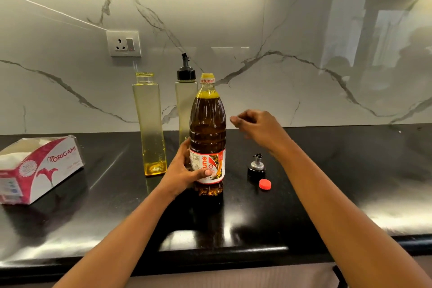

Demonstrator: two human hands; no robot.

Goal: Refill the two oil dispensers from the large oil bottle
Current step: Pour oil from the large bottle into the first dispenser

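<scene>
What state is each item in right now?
Large oil bottle: upright, nearly full, screw cap off.
Open dispenser: uncapped, almost empty.
Second dispenser: spout cap on.
Loose spout cap: standing on counter.
Red cap: lying on counter.
Left hand: gripping the bottle.
Right hand: raised, fingers curled, apparently empty.

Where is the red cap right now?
In the head view, the red cap lies on the counter right of the large oil bottle, beside the loose pourer top.
</scene>
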